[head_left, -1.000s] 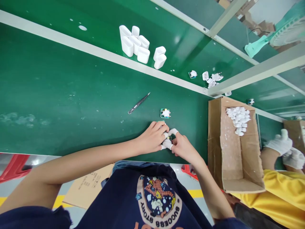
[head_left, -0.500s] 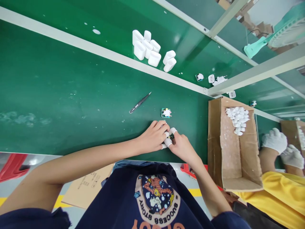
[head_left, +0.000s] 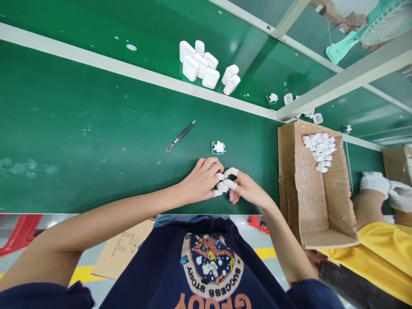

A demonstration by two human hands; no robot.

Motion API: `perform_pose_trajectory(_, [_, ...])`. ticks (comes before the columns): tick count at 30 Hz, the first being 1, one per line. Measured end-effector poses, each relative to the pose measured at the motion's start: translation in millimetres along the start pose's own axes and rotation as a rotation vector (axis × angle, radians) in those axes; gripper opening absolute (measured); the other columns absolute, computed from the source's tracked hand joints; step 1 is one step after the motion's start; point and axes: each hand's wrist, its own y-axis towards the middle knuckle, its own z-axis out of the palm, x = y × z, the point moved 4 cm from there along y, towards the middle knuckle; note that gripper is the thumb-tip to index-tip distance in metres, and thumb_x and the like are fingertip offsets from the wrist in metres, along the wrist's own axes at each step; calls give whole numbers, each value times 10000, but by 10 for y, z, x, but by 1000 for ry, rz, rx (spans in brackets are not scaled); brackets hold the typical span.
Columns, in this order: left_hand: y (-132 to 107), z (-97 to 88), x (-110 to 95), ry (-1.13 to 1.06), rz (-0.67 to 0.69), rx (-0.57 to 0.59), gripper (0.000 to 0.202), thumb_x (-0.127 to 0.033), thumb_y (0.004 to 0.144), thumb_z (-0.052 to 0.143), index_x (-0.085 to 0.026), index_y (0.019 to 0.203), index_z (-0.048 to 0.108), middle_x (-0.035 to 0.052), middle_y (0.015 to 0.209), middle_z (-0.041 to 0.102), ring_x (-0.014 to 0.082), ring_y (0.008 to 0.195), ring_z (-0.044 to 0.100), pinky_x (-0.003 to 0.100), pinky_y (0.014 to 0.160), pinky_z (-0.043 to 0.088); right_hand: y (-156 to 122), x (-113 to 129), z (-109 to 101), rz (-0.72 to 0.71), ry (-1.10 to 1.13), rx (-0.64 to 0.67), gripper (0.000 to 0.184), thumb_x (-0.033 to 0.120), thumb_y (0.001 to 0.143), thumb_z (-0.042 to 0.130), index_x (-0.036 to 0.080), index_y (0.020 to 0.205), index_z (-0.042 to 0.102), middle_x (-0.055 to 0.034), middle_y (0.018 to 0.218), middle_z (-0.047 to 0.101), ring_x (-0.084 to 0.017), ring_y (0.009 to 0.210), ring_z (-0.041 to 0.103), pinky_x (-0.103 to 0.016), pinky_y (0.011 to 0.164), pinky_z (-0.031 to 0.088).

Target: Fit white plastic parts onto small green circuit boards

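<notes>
My left hand (head_left: 200,184) and my right hand (head_left: 246,191) meet at the near edge of the green table (head_left: 80,128). White finger cots cover several fingertips. Both hands pinch a small white part (head_left: 222,187) between them; most of it is hidden by the fingers. Just beyond the hands lies a small green circuit board with a white piece on it (head_left: 218,147). Black tweezers (head_left: 180,136) lie further left.
An open cardboard box (head_left: 305,189) with several small white parts stands right of my hands. Several white plastic housings (head_left: 206,68) stand on the far belt, with loose small parts (head_left: 289,101) beyond a metal rail. A co-worker's gloved hands (head_left: 383,189) are at the far right.
My hands stay together on the small part, with the fingers shifting slightly. The white housings on the far belt have moved right. The co-worker's gloved hands have shifted.
</notes>
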Motion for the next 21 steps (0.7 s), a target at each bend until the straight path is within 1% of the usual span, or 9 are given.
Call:
perform_pose_trajectory(2, [-4, -6, -11, 12, -4, -2, 127, -234, 807, 627, -125, 870, 633, 123, 1181, 537, 317, 1189, 362, 448, 911, 330, 4, -6, -26, -4, -1, -21, 360, 493, 872, 535, 188, 1043, 453, 26, 541, 641, -153, 426, 619, -227, 428, 510])
perform_pose_trajectory(4, [-11, -18, -28, 43, -1, -12, 178, -242, 815, 625, -126, 949, 629, 132, 1203, 533, 324, 1197, 365, 456, 913, 329, -3, 6, -35, -23, 19, -4, 387, 508, 873, 529, 183, 1069, 452, 15, 567, 651, -160, 461, 637, -244, 458, 524])
perform_pose_trajectory(6, [-17, -31, -44, 80, 16, -24, 233, -246, 818, 624, -125, 1017, 617, 141, 1220, 531, 327, 1198, 370, 458, 911, 329, -25, 24, -27, -50, 13, 31, 446, 504, 844, 584, 180, 1119, 448, 5, 622, 667, -171, 529, 663, -264, 514, 539])
perform_pose_trajectory(8, [-21, -36, -54, 116, 51, -32, 207, -230, 816, 619, -129, 997, 625, 136, 1224, 540, 324, 1195, 375, 454, 910, 326, -56, 30, -18, -76, -96, 5, 480, 475, 796, 661, 180, 1122, 470, 10, 640, 661, -175, 573, 665, -266, 551, 524])
perform_pose_trajectory(10, [-24, -31, -54, 142, 87, -39, 128, -209, 812, 613, -136, 913, 640, 120, 1210, 558, 317, 1190, 377, 446, 911, 322, -92, 20, -8, -106, -287, -89, 390, 438, 787, 685, 183, 1034, 522, 14, 635, 645, -167, 580, 642, -256, 562, 485])
perform_pose_trajectory(12, [-28, -21, -45, 156, 108, -49, 86, -209, 815, 607, -141, 853, 643, 106, 1200, 570, 310, 1187, 375, 443, 913, 317, -125, 3, 16, -145, -472, -190, 249, 405, 825, 651, 190, 889, 544, 3, 647, 635, -159, 582, 612, -251, 566, 437])
perform_pose_trajectory(15, [-36, -9, -39, 149, 128, -59, 84, -220, 826, 606, -149, 796, 638, 93, 1199, 578, 304, 1187, 369, 446, 907, 313, -141, -29, 43, -198, -649, -277, 221, 348, 860, 608, 200, 740, 496, -4, 646, 606, -149, 554, 555, -249, 557, 372])
perform_pose_trajectory(18, [-36, 5, -41, 130, 123, -30, 85, -212, 836, 604, -163, 774, 635, 84, 1216, 578, 302, 1198, 366, 457, 910, 305, -112, -26, 21, -243, -678, -281, 260, 330, 860, 604, 209, 695, 444, 17, 609, 564, -133, 515, 494, -242, 542, 328])
perform_pose_trajectory(21, [-24, 7, -38, 122, 86, 3, 54, -209, 834, 604, -167, 833, 638, 97, 1242, 568, 314, 1214, 365, 467, 900, 303, -70, 12, -27, -238, -617, -243, 280, 331, 844, 625, 210, 688, 426, 42, 566, 540, -122, 493, 472, -233, 536, 305])
